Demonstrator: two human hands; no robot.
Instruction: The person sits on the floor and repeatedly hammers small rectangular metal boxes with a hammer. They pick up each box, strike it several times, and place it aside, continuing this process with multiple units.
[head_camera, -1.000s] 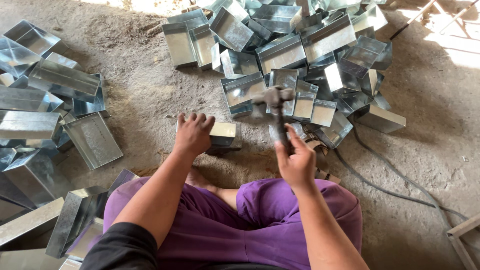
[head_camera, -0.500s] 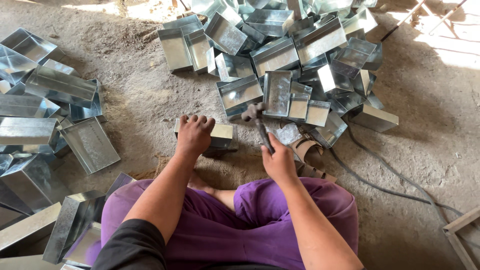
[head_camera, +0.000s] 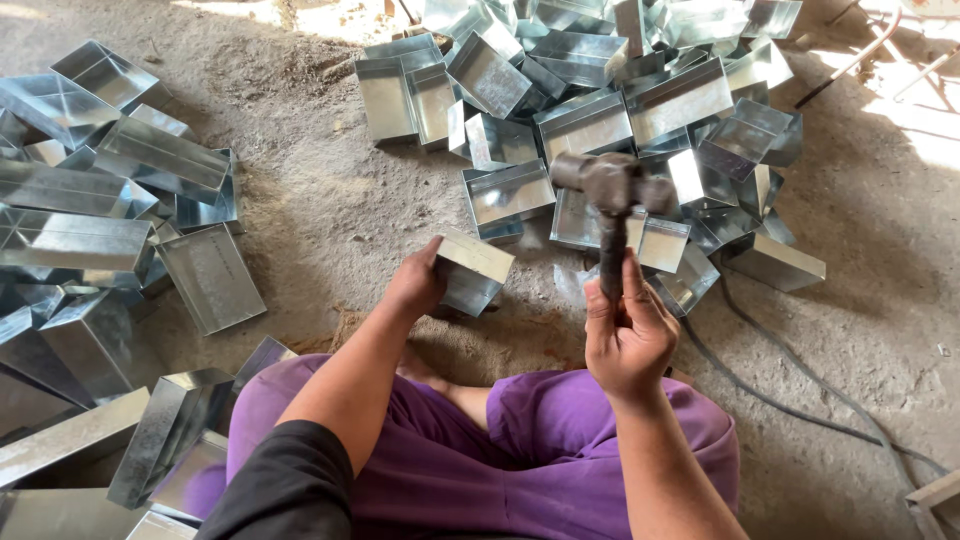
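Observation:
I sit on the ground with purple trousers over my knees. My left hand (head_camera: 415, 285) grips a small shiny sheet-metal tray (head_camera: 472, 270), tipped up on its edge on the dirt in front of me. My right hand (head_camera: 628, 335) is closed around the dark handle of a hammer (head_camera: 612, 190), and its heavy dark head is raised above the tray, over the pile behind.
A big heap of similar metal trays (head_camera: 590, 100) lies ahead and to the right. Another stack of trays (head_camera: 90, 210) fills the left side down to my knee. A dark cable (head_camera: 790, 395) runs across the dirt at right. Wooden pieces (head_camera: 935, 490) sit at the lower right corner.
My right hand has lifted the hammer head up and away from the tray. My left hand has tilted the tray up from lying flat.

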